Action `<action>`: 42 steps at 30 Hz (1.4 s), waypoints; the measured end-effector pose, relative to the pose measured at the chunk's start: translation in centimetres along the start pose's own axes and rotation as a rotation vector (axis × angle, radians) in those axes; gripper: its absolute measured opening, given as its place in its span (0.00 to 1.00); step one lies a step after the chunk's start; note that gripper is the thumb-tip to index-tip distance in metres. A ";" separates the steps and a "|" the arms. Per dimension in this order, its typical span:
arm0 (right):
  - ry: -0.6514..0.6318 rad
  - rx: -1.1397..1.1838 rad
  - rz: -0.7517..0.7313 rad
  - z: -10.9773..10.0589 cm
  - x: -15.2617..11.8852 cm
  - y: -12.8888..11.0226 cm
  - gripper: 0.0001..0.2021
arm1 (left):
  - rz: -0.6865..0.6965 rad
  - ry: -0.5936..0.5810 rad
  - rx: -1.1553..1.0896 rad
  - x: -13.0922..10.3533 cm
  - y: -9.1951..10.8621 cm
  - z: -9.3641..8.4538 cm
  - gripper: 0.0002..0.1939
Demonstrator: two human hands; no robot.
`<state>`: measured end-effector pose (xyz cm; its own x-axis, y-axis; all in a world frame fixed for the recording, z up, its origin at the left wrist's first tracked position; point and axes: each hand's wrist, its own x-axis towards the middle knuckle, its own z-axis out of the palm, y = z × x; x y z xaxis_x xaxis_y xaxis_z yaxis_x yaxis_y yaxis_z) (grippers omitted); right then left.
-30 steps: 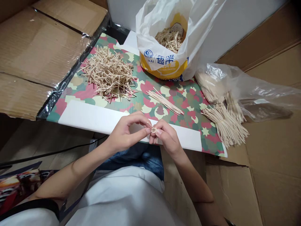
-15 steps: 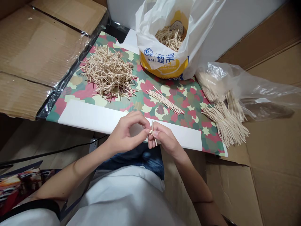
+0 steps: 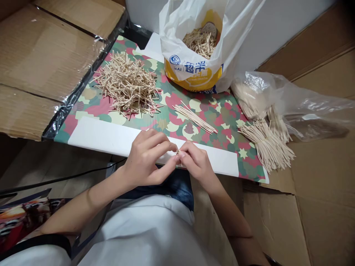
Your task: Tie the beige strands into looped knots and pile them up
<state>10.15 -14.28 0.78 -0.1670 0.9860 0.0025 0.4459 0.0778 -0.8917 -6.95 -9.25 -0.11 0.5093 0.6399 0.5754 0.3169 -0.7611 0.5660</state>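
Observation:
Over the white front strip of the table, my left hand [image 3: 151, 155] and my right hand [image 3: 195, 160] meet, fingertips touching. Pinched between them is a small knotted piece of pale thin stick [image 3: 178, 152], mostly covered by the fingers. Both hands are closed on it with thumb and forefinger. Just beyond lies a short row of straight pale sticks [image 3: 195, 118]. A large heap of short bent pieces [image 3: 127, 87] sits further back on the left. On the right rests a banded bundle of long sticks [image 3: 267, 144].
A white and yellow plastic bag [image 3: 191, 74] with many pieces inside stands at the back. A clear plastic bag [image 3: 291, 99] lies at the right. Cardboard [image 3: 41, 66] flanks the patterned tabletop [image 3: 166, 127] on the left, with more cardboard [image 3: 324, 177] on the right.
The fingers have closed in more tightly around the knotted piece. Its straight end, which stood up between my hands, is now mostly hidden. My right hand has turned slightly.

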 end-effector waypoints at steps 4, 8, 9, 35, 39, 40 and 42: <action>-0.067 0.019 -0.007 -0.7 0.0 0.2 0.07 | -0.060 -0.098 -0.114 0.2 0.0 -0.6 0.03; -0.166 0.119 -0.047 -1.5 0.3 0.4 0.07 | -0.061 -0.180 -0.156 0.4 0.2 -1.1 0.03; -0.190 0.152 -0.062 -1.7 0.5 0.4 0.07 | -0.056 -0.201 -0.172 0.4 0.2 -1.2 0.03; -0.785 0.628 0.192 -2.4 2.9 1.1 0.03 | -0.082 -0.391 -0.390 0.7 0.9 -2.4 0.05; -0.629 0.370 0.147 -3.0 2.0 -0.2 0.03 | -0.078 -0.360 -0.318 0.5 0.7 -2.0 0.05; -0.609 0.325 0.143 -3.0 1.8 -0.5 0.03 | -0.082 -0.360 -0.317 0.5 0.7 -1.9 0.05; -0.576 0.253 0.133 -3.0 1.3 -0.9 0.04 | -0.086 -0.359 -0.319 0.5 0.7 -1.8 0.05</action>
<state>12.17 -12.61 2.91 -0.6018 0.7417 -0.2962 0.2861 -0.1460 -0.9470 -7.94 -9.22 1.65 0.7540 0.5790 0.3102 0.1371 -0.6006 0.7877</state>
